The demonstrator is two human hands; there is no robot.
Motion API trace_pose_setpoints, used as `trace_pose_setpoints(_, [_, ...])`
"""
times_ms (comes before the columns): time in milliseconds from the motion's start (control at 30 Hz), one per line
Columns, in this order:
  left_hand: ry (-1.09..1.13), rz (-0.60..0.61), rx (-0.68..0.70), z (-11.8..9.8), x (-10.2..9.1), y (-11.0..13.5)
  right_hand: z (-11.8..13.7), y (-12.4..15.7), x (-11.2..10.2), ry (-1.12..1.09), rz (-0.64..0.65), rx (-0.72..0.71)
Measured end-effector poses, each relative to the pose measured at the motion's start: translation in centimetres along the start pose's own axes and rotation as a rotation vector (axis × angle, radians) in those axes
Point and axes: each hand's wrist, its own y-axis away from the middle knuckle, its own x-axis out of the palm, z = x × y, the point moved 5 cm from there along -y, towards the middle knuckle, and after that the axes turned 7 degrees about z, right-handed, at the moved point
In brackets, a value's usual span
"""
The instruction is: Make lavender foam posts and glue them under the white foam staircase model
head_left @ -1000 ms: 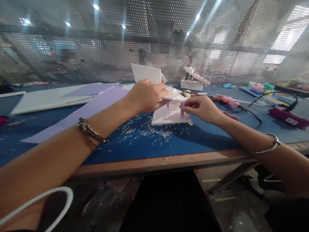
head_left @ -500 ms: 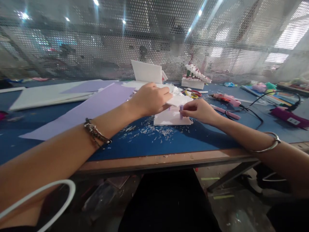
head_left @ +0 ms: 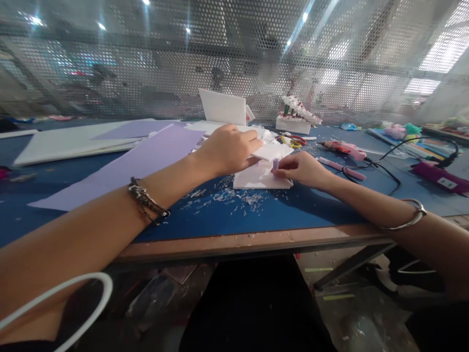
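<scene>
My left hand [head_left: 234, 149] is closed on the left side of a small white foam board [head_left: 273, 151], thumb below and fingers on top. That board is held above a second white foam board [head_left: 258, 180], which lies flat on the blue table. Between thumb and fingertips my right hand [head_left: 302, 168] pinches a short purple stick [head_left: 276, 166], upright near the front right of the lower board and by the upper board's front edge. Whether the stick's top touches the upper board I cannot tell. White shavings [head_left: 249, 199] are scattered in front of the lower board.
Purple sheets [head_left: 146, 151] and white foam boards [head_left: 73, 143] lie to the left. Scissors [head_left: 293, 142] rest behind my hands. On the right are a pink glue gun [head_left: 344, 149], its black cord and a purple power strip [head_left: 439, 177]. A decorated white model [head_left: 295, 117] stands behind.
Both hands stay almost in place. The purple stick looks slightly shorter below my right fingertips, and the upper board has barely moved.
</scene>
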Motion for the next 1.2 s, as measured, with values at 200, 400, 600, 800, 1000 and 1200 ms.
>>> trace_pose_setpoints(200, [0.051, -0.022, -0.014, 0.12, 0.11, -0.02, 0.17, 0.06, -0.17, 0.035, -0.017, 0.013])
trace_pose_setpoints(400, [-0.054, -0.028, 0.001, -0.13, 0.14, 0.0, 0.24, -0.06, -0.11, -0.014, -0.023, 0.002])
trace_pose_setpoints(600, [-0.094, -0.023, -0.002, -0.26, 0.08, -0.09, -0.01, -0.27, 0.12, -0.021, -0.047, 0.019])
trace_pose_setpoints(800, [-0.063, -0.008, -0.015, -0.15, 0.2, -0.09, -0.3, -0.17, 0.32, 0.018, -0.091, 0.052])
trace_pose_setpoints(1000, [-0.051, -0.013, -0.021, -0.05, 0.28, 0.0, -0.33, -0.1, 0.34, -0.044, 0.011, 0.03])
trace_pose_setpoints(1200, [-0.033, 0.022, -0.016, 0.04, 0.45, -0.06, -0.48, -0.21, 0.34, -0.038, 0.009, 0.054])
